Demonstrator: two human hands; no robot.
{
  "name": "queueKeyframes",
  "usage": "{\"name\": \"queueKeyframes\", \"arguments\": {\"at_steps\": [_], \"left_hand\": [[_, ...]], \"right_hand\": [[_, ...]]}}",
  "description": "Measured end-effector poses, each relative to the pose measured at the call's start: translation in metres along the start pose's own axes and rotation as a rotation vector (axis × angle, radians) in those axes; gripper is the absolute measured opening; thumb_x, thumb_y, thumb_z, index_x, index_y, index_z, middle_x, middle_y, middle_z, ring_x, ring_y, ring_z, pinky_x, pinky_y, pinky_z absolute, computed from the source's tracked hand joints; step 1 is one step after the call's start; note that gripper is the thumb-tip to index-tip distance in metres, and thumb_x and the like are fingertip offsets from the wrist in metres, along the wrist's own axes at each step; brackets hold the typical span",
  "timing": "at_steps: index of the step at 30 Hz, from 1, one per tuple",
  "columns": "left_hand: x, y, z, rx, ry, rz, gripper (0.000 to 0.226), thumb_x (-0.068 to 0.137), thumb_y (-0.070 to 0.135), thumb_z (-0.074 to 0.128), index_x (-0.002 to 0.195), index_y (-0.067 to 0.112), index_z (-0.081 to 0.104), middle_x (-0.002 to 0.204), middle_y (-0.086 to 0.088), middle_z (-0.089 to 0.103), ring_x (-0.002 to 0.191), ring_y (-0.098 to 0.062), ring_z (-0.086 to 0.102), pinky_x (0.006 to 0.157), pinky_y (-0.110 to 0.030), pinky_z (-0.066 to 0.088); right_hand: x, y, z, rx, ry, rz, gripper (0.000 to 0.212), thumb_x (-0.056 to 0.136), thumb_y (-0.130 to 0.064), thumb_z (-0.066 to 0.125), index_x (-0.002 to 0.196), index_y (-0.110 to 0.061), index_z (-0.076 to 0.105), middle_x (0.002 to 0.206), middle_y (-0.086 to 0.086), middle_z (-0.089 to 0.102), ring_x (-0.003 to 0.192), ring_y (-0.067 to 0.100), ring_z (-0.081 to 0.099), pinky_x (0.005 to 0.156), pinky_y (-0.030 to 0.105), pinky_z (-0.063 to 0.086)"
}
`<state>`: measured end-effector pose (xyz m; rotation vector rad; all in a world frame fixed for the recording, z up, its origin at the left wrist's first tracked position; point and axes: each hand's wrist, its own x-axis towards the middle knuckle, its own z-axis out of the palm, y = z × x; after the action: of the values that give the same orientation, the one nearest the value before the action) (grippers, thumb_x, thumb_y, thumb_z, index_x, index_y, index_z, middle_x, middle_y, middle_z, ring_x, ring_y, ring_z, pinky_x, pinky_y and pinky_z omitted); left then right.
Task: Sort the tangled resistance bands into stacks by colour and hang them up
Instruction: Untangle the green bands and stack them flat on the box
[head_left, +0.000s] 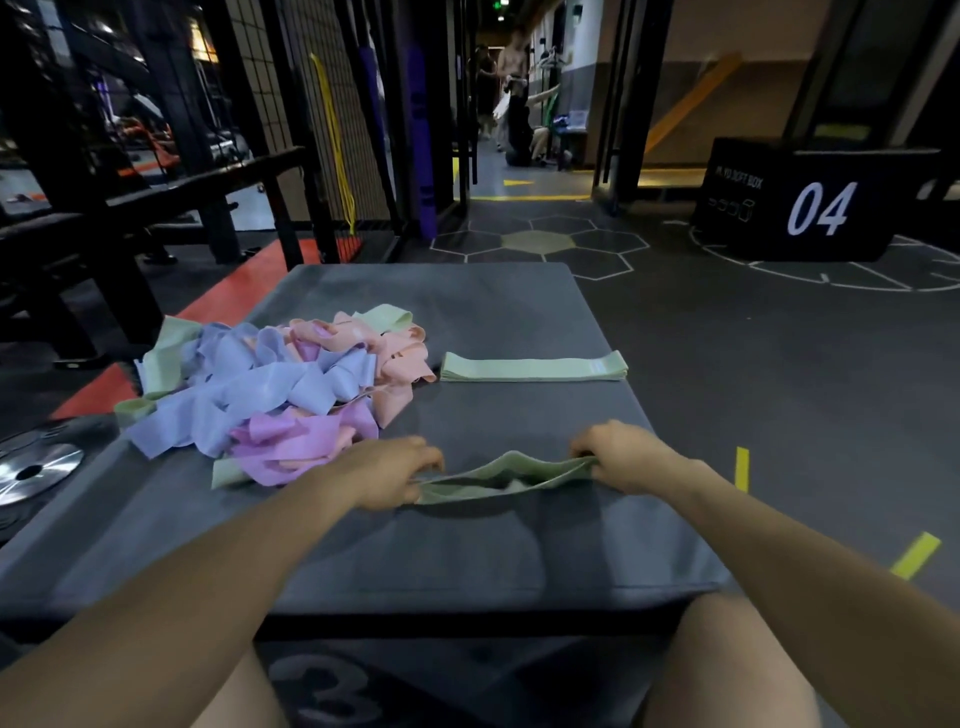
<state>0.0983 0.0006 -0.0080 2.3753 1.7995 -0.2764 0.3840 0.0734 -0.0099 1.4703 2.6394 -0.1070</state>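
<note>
Two hands work over a grey padded box (519, 312) that fills the middle of the view. At the far left edge, a metal weight plate (31, 470) lies on the floor beside the box. On the box's left side sits a tangled pile of bands (280, 384): pale green loops at its left and far edges, blue strips across its middle, pink ones toward its far right, purple ones at its near side. Just near of that pile, the left hand (395, 475) has its fingers curled round the left end of a green band (504, 478), pinching it. That band is held just above the box top near its near-middle, stretched between both hands and sagging open, with a shadow beneath it. The right hand (621, 454) grips the band's right end with curled fingers. Farther away, right of the pile and apart from it, a flat green stack (535, 366) lies crosswise on the box. On the floor at the far right stands a black box marked 04 (821, 208).
</note>
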Motion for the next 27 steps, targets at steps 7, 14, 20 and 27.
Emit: {"name": "queueKeyframes", "arguments": {"at_steps": [7, 14, 20, 27], "left_hand": [[-0.007, 0.013, -0.006, 0.311, 0.214, 0.006, 0.017, 0.091, 0.013, 0.044, 0.106, 0.018, 0.050, 0.108, -0.003, 0.046, 0.097, -0.022, 0.052, 0.049, -0.031, 0.020], [-0.018, 0.010, 0.026, 0.082, 0.148, 0.001, 0.021, 0.098, 0.026, 0.037, 0.104, 0.016, 0.055, 0.109, -0.002, 0.053, 0.095, -0.021, 0.055, 0.069, -0.035, 0.041], [-0.007, 0.004, 0.036, -0.184, 0.346, -0.319, 0.020, 0.092, 0.016, 0.045, 0.108, 0.016, 0.057, 0.115, -0.003, 0.057, 0.103, -0.023, 0.054, 0.085, -0.033, 0.046], [0.005, 0.012, 0.044, -0.290, 0.287, -0.603, 0.028, 0.089, 0.018, 0.058, 0.113, 0.004, 0.054, 0.120, -0.016, 0.056, 0.111, -0.031, 0.053, 0.086, -0.035, 0.043]], "right_hand": [[-0.009, 0.006, 0.006, 0.042, 0.225, 0.028, 0.022, 0.078, 0.003, 0.043, 0.082, -0.018, 0.038, 0.091, 0.000, 0.041, 0.083, 0.023, 0.044, 0.062, 0.031, 0.035], [-0.031, 0.007, 0.027, 0.196, -0.055, -0.029, 0.014, 0.082, -0.011, 0.054, 0.092, -0.019, 0.058, 0.100, -0.001, 0.046, 0.105, 0.021, 0.051, 0.086, 0.023, 0.040], [-0.033, 0.017, 0.031, 0.356, 0.116, 0.273, 0.016, 0.085, -0.007, 0.045, 0.083, -0.005, 0.061, 0.099, 0.015, 0.066, 0.084, 0.027, 0.057, 0.075, 0.032, 0.047], [-0.032, 0.022, 0.043, 0.375, 0.131, 0.558, 0.016, 0.080, -0.006, 0.057, 0.068, -0.006, 0.046, 0.102, 0.020, 0.060, 0.081, 0.030, 0.054, 0.066, 0.027, 0.039]]}}
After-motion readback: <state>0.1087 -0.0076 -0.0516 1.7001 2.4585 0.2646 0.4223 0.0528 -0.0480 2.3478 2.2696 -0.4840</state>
